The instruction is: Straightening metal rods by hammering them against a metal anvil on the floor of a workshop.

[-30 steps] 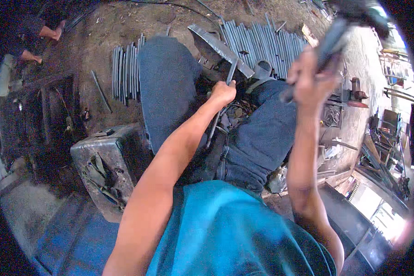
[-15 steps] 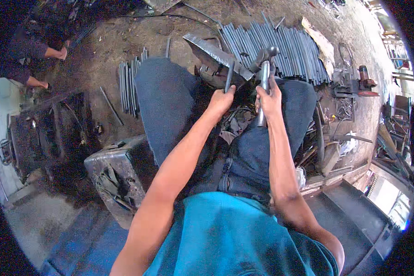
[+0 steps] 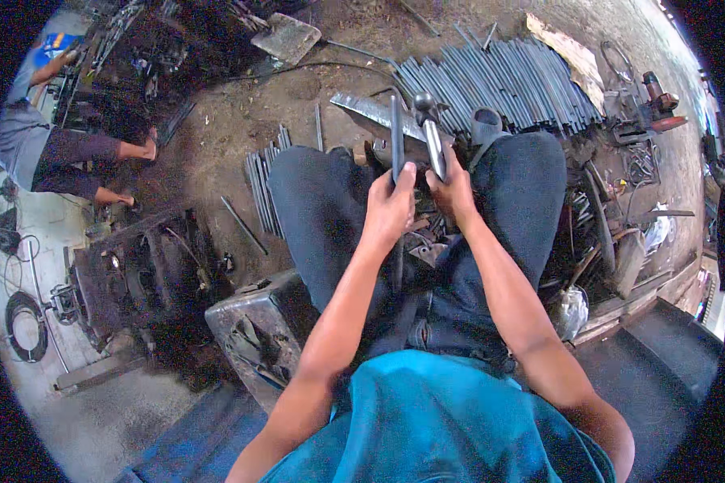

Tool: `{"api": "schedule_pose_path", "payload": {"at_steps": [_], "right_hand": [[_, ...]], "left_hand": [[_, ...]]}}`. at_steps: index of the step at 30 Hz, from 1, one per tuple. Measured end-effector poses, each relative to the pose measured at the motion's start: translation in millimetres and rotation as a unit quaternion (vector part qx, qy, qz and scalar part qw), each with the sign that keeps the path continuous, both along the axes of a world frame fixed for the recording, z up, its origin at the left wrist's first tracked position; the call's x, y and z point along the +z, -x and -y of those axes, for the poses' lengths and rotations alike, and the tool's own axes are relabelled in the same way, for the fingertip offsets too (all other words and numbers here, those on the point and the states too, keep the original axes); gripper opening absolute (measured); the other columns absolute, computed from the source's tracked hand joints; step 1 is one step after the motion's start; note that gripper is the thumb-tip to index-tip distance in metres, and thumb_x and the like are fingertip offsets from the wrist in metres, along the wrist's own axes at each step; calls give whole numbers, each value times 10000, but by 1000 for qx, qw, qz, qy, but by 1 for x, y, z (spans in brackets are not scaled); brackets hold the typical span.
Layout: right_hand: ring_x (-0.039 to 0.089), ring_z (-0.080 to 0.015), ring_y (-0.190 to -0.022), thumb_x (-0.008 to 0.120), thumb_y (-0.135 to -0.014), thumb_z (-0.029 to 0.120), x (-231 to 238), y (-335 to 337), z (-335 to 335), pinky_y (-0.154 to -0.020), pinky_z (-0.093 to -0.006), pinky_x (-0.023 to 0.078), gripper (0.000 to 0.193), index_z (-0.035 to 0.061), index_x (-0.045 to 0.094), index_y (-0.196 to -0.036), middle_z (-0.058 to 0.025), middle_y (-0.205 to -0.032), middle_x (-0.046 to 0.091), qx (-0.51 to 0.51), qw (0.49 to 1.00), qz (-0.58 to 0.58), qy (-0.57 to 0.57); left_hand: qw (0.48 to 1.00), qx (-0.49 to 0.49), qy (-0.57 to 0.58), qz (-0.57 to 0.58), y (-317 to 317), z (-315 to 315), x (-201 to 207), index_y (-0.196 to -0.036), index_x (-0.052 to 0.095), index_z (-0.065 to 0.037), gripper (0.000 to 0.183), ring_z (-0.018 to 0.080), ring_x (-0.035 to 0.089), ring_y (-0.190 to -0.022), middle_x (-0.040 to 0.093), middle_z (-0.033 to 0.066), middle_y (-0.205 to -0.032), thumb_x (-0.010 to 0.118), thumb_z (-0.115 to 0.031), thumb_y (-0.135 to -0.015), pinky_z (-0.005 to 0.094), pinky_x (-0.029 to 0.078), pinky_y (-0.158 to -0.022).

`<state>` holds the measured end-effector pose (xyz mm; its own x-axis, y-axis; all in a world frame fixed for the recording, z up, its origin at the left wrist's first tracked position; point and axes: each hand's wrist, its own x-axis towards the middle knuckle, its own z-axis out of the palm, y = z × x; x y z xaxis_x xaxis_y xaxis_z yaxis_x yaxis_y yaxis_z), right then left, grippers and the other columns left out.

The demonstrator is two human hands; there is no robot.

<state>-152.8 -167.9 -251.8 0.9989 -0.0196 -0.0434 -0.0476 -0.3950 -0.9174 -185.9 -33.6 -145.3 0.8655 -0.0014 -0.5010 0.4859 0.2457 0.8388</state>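
My left hand is closed round a dark metal rod, which stands up past my thumb and runs down below the fist. Close beside it, my right hand grips a hammer by its shiny metal handle, with the rounded head up near the rod's upper end. Beyond both hands, between my knees, lies a metal block with a bright, worn edge, partly hidden by the rod and the hammer. A grey hollow cylinder stands by my right knee.
Many metal rods lie in a wide row ahead, with a smaller bundle by my left knee. An angle grinder sits at the right. A metal box stands at my left. Farther left, a person sits by dark machinery.
The hammer has swung left, with its head now close to the rod. The rod stands more upright and shows more length. The view has shifted, bringing more of the other person into sight.
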Motion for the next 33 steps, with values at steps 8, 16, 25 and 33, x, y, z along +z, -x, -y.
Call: {"api": "schedule_pose_path", "payload": {"at_steps": [8, 16, 25, 33], "right_hand": [[640, -339, -730, 602, -710, 105, 26, 1, -7, -657, -416, 483, 574, 1, 419, -1243, -241, -797, 612, -27, 993, -111, -35], [622, -285, -570, 590, -707, 81, 9, -6, -11, -522, -404, 482, 453, -24, 463, -1129, -207, -702, 600, -61, 977, -189, -79], [595, -258, -516, 635, -797, 270, -9, -20, -10, -484, -379, 472, 357, -15, 530, -984, -141, -638, 588, -60, 973, -187, -118], [642, -290, -714, 656, -770, 330, -16, -18, -17, -676, -385, 483, 375, 4, 610, -949, -169, -775, 655, -95, 988, -107, -54]], "left_hand": [[992, -51, -62, 92, 29, 6, 42, -754, 439, -106, 229, 30, 318, -460, 357, -65, -558, 477, -221, -949, 212, 239, -414], [989, -71, -67, 112, 44, 10, 50, -819, 442, -85, 151, 37, 330, -508, 382, -47, -603, 459, -152, -953, 221, 246, -433], [940, -192, 282, 19, 25, -14, 37, -656, 395, -88, 518, 59, 283, -435, 311, -53, -499, 545, -566, -787, 222, 194, -399], [819, -211, 532, -42, 10, -29, 7, -621, 349, -116, 570, 53, 236, -381, 285, -72, -476, 424, -635, -844, 204, 206, -365]]}}
